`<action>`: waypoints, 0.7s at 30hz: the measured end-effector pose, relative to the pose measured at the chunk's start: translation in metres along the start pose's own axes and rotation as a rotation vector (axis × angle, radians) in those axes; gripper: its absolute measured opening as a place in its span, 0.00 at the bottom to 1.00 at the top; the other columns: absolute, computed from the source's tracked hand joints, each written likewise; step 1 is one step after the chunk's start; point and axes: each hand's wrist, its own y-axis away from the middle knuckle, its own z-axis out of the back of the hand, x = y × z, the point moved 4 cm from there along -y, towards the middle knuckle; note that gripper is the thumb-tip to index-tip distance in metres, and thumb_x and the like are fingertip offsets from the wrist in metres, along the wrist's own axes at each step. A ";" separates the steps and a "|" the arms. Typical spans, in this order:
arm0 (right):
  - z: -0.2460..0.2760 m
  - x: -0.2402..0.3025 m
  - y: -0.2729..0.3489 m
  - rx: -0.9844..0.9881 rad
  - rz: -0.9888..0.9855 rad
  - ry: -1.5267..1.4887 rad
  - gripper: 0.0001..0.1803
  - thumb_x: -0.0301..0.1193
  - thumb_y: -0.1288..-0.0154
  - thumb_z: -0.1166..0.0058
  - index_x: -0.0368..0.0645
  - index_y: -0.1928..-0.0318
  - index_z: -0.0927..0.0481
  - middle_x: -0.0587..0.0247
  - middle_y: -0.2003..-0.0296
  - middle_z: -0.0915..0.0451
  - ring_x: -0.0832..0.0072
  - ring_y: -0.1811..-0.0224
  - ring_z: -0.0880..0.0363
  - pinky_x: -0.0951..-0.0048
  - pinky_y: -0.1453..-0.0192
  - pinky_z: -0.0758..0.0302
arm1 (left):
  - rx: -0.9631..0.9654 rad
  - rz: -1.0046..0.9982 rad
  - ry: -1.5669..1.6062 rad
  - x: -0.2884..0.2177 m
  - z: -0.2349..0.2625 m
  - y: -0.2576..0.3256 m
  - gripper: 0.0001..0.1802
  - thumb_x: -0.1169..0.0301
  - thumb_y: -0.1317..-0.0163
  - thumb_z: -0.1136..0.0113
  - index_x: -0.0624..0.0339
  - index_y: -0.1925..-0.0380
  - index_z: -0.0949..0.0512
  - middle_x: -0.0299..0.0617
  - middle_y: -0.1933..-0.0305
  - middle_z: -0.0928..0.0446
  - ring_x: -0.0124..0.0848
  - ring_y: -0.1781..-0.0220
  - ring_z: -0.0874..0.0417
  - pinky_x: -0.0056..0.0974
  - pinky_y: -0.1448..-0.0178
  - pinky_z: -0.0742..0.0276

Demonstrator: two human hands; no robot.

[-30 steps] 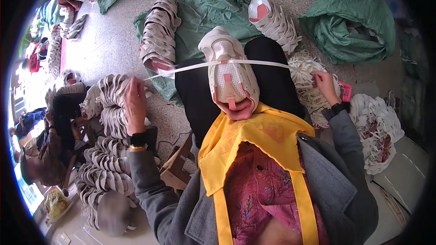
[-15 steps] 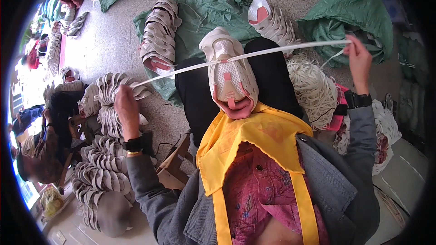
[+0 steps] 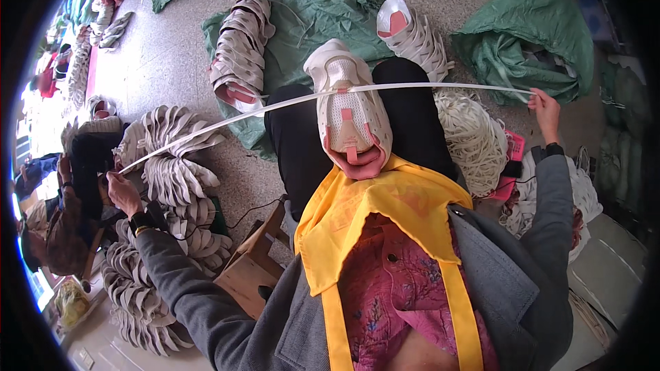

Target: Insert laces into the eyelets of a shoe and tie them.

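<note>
A white and pink shoe upper [image 3: 352, 120] rests on my lap between my knees, its pink-lined heel opening toward me. Through its lacing area runs a flat white shoelace [image 3: 426, 84], drawn out to both sides in a long line. Far out to the left, my left hand [image 3: 125, 194] pinches one end of it, above the stacked uppers. At the right, near the green sack, my right hand [image 3: 546, 113] has its fingers closed on the other end.
A heap of white laces [image 3: 471, 141] lies right of my knee, beside a pink box [image 3: 509, 165]. Stacked uppers [image 3: 240, 48] lie on a green sheet [image 3: 302, 20]. A green sack [image 3: 529, 34] stands at the right, a cardboard box [image 3: 251, 268] at my left. Another person [image 3: 58, 227] sits far left.
My left hand has moved outward to the left and down, drawing more lace to that side. My right hand has dropped slightly. The shoe upper has barely shifted.
</note>
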 end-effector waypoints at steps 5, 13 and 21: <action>0.052 -0.065 -0.015 0.002 -0.081 0.002 0.15 0.20 0.24 0.53 0.36 0.45 0.16 0.56 0.64 0.13 0.72 0.64 0.11 0.72 0.59 0.13 | 0.048 0.040 0.039 -0.011 -0.021 0.010 0.07 0.70 0.26 0.48 0.61 0.61 0.26 0.61 0.65 0.18 0.60 0.58 0.16 0.58 0.58 0.25; 0.088 -0.107 -0.025 0.056 -0.162 0.084 0.14 0.18 0.24 0.54 0.35 0.46 0.16 0.55 0.60 0.14 0.72 0.62 0.12 0.71 0.57 0.12 | -0.017 0.088 -0.098 0.054 0.016 0.001 0.06 0.68 0.28 0.46 0.59 0.61 0.25 0.58 0.66 0.17 0.59 0.59 0.15 0.57 0.57 0.24; 0.120 -0.117 -0.035 -0.085 -0.126 0.196 0.13 0.17 0.28 0.52 0.34 0.49 0.16 0.56 0.61 0.14 0.73 0.65 0.12 0.71 0.61 0.12 | 0.078 0.029 0.041 0.048 0.007 -0.001 0.05 0.71 0.31 0.42 0.61 0.62 0.24 0.54 0.66 0.17 0.54 0.62 0.14 0.53 0.57 0.23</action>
